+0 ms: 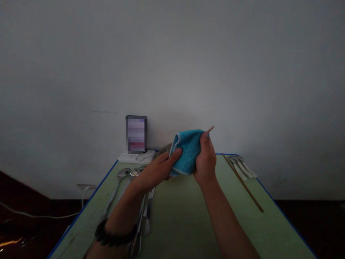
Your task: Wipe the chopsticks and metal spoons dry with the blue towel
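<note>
A blue cloth (190, 151) with a pale edge is raised above the table, between my two hands. My left hand (164, 165) is closed on its left side, thumb on top. My right hand (206, 160) grips the cloth's right side, thumb pressed on it. Past the right thumb pokes the pale tip of a thin wooden stick, likely a chopstick (211, 128); the cloth hides the rest of it. Partly behind the left hand and cloth is a greyish rounded thing (165, 149) that I cannot make out.
Several metal spoons (123, 173) and other cutlery lie at the left of the green table (183, 223), partly under my left arm. A brown chopstick (246, 189) and several pale-handled forks (241, 167) lie at the right. A screen device (136, 135) stands on a white base (134, 157) near the wall.
</note>
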### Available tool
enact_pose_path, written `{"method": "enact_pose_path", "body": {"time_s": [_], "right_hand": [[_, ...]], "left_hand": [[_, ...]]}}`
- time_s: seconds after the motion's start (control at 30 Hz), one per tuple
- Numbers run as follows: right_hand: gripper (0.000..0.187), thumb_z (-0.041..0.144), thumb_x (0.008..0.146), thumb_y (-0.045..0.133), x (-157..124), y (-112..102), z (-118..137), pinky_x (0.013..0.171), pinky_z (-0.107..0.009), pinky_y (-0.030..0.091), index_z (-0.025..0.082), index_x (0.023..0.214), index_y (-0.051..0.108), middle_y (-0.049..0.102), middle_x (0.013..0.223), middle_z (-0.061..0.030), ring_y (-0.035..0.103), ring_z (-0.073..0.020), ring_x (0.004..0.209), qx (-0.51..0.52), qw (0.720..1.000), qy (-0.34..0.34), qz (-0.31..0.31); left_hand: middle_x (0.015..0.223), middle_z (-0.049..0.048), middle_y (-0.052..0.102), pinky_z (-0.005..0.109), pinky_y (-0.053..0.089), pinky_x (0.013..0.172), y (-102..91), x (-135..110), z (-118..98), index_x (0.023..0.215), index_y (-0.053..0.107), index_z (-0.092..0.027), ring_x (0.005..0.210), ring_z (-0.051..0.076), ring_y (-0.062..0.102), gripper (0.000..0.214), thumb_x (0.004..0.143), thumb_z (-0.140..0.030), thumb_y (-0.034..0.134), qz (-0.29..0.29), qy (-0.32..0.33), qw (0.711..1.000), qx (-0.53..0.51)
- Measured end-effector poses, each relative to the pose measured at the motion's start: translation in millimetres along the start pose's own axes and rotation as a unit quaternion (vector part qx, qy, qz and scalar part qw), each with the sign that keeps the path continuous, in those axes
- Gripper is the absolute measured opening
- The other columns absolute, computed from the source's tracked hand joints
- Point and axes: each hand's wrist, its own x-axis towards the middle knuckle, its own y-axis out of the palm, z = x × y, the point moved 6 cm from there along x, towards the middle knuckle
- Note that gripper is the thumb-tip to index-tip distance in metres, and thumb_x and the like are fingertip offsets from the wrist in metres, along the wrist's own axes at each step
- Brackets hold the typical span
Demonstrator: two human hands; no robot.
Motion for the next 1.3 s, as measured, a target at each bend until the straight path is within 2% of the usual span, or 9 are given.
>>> {"method": "enact_pose_path", "body": {"time_s": [0.13, 0.3, 0.5, 0.7, 0.83, 0.97, 1.07, 1.2, 1.3], "right_hand": [[0.038, 0.053, 0.078, 0.042, 1.5, -9.3, 4.0, 0.067, -0.026, 0.042, 0.020, 0.082, 0.059, 0.059, 0.077, 0.0001, 0.054, -0.0126, 0.073, -0.055, 0.996, -0.014, -0.064], [0.037, 0.053, 0.077, 0.044, 8.8, -15.5, -2.5, 0.059, -0.026, 0.043, 0.019, 0.074, 0.057, 0.059, 0.068, 0.0004, 0.055, -0.0131, 0.064, -0.011, 0.996, 0.028, -0.086], [0.040, 0.055, 0.073, 0.048, 19.2, -27.5, -14.1, 0.064, -0.031, 0.046, 0.017, 0.075, 0.059, 0.063, 0.075, -0.0035, 0.058, -0.0169, 0.069, 0.017, 0.989, 0.084, -0.120], [0.034, 0.050, 0.076, 0.046, 21.5, -38.5, -7.8, 0.061, -0.028, 0.047, 0.018, 0.081, 0.057, 0.062, 0.075, -0.0007, 0.059, -0.0152, 0.069, 0.059, 0.980, 0.080, -0.170], [0.036, 0.050, 0.077, 0.043, 21.2, -39.7, -2.1, 0.066, -0.028, 0.047, 0.018, 0.088, 0.055, 0.062, 0.080, -0.0005, 0.059, -0.0144, 0.073, 0.068, 0.980, 0.033, -0.185], [0.042, 0.056, 0.076, 0.043, 20.3, -30.7, -5.4, 0.067, -0.030, 0.047, 0.018, 0.089, 0.055, 0.059, 0.075, 0.0010, 0.057, -0.0136, 0.069, 0.057, 0.988, -0.004, -0.142], [0.044, 0.058, 0.076, 0.042, 19.3, -25.9, -8.2, 0.069, -0.030, 0.047, 0.018, 0.088, 0.057, 0.061, 0.077, 0.0004, 0.057, -0.0138, 0.072, 0.051, 0.991, -0.024, -0.123], [0.044, 0.055, 0.075, 0.043, 19.3, -26.9, -15.2, 0.073, -0.030, 0.047, 0.018, 0.092, 0.058, 0.064, 0.085, -0.0016, 0.059, -0.0152, 0.080, 0.092, 0.986, 0.005, -0.136], [0.038, 0.051, 0.076, 0.041, 21.1, -28.6, -18.7, 0.067, -0.027, 0.048, 0.018, 0.088, 0.057, 0.063, 0.075, 0.0013, 0.060, -0.0142, 0.074, 0.116, 0.983, 0.022, -0.138]], "left_hand": [[0.049, -0.0033, 0.044, 0.023, 0.034, 0.044, 9.7, -5.4, -12.5, 0.054, 0.043, -0.019, 0.045, 0.012, 0.041, 0.049, 0.081, -0.059, 0.034, 0.010, 0.039, 0.998, 0.038], [0.053, -0.0021, 0.053, 0.026, 0.037, 0.054, 14.8, -12.2, -28.9, 0.062, 0.054, -0.020, 0.050, 0.016, 0.049, 0.041, 0.085, -0.049, 0.036, -0.018, 0.124, 0.984, 0.125], [0.081, 0.0028, 0.065, 0.030, 0.041, 0.066, 19.4, -18.4, -26.7, 0.090, 0.059, -0.022, 0.074, 0.022, 0.060, 0.032, 0.085, -0.047, 0.040, 0.010, 0.131, 0.977, 0.170], [0.080, 0.0026, 0.062, 0.028, 0.042, 0.064, 25.2, -14.5, -22.7, 0.097, 0.051, -0.020, 0.069, 0.019, 0.057, 0.028, 0.084, -0.044, 0.042, 0.058, 0.175, 0.962, 0.202], [0.078, 0.0027, 0.062, 0.027, 0.040, 0.063, 21.8, -7.4, -23.6, 0.087, 0.051, -0.019, 0.068, 0.017, 0.057, 0.020, 0.087, -0.033, 0.037, 0.033, 0.180, 0.954, 0.239], [0.064, 0.0009, 0.060, 0.025, 0.038, 0.062, 16.0, -2.5, -25.2, 0.067, 0.053, -0.018, 0.060, 0.015, 0.056, 0.028, 0.085, -0.024, 0.032, 0.006, 0.163, 0.954, 0.253], [0.058, 0.0001, 0.057, 0.025, 0.037, 0.059, 15.9, -0.2, -22.3, 0.059, 0.050, -0.018, 0.055, 0.014, 0.053, 0.032, 0.084, -0.024, 0.030, 0.022, 0.145, 0.957, 0.249], [0.055, -0.0022, 0.051, 0.024, 0.035, 0.054, 19.3, 1.0, -18.0, 0.060, 0.045, -0.018, 0.050, 0.012, 0.048, 0.029, 0.084, -0.025, 0.029, 0.041, 0.139, 0.964, 0.223], [0.055, -0.0031, 0.050, 0.023, 0.033, 0.052, 21.2, 1.2, -15.8, 0.061, 0.044, -0.018, 0.049, 0.012, 0.045, 0.027, 0.083, -0.026, 0.031, 0.049, 0.138, 0.963, 0.228]]}}
